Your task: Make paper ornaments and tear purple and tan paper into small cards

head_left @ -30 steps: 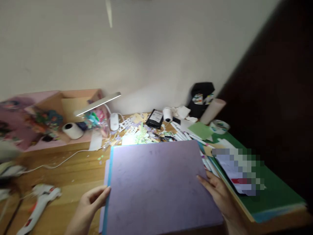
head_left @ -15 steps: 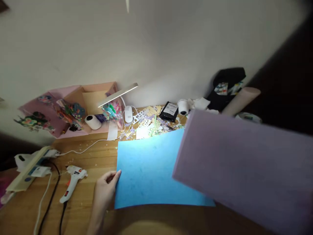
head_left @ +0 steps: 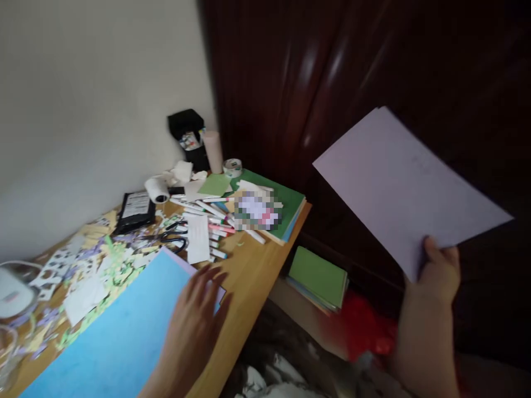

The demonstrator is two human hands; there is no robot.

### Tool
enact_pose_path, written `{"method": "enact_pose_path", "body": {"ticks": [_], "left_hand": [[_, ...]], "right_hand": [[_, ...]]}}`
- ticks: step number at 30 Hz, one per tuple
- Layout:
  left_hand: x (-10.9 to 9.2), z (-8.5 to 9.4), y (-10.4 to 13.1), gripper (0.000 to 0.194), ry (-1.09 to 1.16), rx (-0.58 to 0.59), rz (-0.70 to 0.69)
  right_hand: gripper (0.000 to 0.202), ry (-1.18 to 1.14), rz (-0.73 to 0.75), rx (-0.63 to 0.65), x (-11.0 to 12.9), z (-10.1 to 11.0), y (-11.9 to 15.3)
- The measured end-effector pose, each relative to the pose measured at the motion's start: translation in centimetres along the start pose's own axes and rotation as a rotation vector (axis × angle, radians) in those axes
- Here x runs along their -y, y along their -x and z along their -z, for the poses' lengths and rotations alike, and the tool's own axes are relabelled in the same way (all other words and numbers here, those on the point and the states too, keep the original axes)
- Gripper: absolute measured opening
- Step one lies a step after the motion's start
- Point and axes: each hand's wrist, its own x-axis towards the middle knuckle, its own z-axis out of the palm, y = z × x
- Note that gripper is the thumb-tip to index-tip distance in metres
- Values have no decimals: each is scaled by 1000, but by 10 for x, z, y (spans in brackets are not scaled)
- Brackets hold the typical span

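Note:
My right hand point(head_left: 443, 273) pinches a lilac paper sheet point(head_left: 394, 177) near its lower corner and holds it up beyond the desk's right side. A second edge at the sheet's top suggests more than one layer. My left hand point(head_left: 197, 312) reaches over the right end of a large blue sheet point(head_left: 120, 326) on the desk, its fingers stretched out and apart. Beneath those fingers a strip of lilac paper shows past the blue edge. Whether the fingertips touch the paper I cannot tell.
Marker pens point(head_left: 215, 210), black-handled scissors point(head_left: 172, 239) and paper scraps point(head_left: 99, 257) crowd the wooden desk point(head_left: 243, 276). A green sheet stack point(head_left: 286, 196) lies at its right corner. Lower down sits a light green paper stack point(head_left: 317, 276), before a dark wooden panel point(head_left: 265, 99).
My view has swung right. The lilac sheet has moved away from over the blue sheet to beyond the desk. My left hand has gone from the blue sheet's left edge to its right end.

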Motion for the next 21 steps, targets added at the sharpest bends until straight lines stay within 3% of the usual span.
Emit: {"method": "enact_pose_path", "body": {"ticks": [1,3,5,7,11,17,21], "left_hand": [[-19,-15,-29,32,-30,103,-146],[-50,-46,-81,28,-56,182,-259],[-72,-75,-119,23,-103,233,-289],[-85,-98,-144,20,-151,260,-268],[-95,-118,-158,23,-228,303,-206],[-110,-121,-160,27,-285,342,-173],[-116,-121,-165,24,-303,355,-160]], "right_hand": [[38,-39,-21,-34,-8,8,-2],[36,-87,-67,-85,-22,25,-4],[35,-87,-101,-114,-32,41,-4],[35,-80,-149,-115,-37,55,-6],[38,17,-273,-73,-38,74,-12],[27,113,-358,46,-26,81,-12],[33,122,-415,99,-24,88,-9]]}}
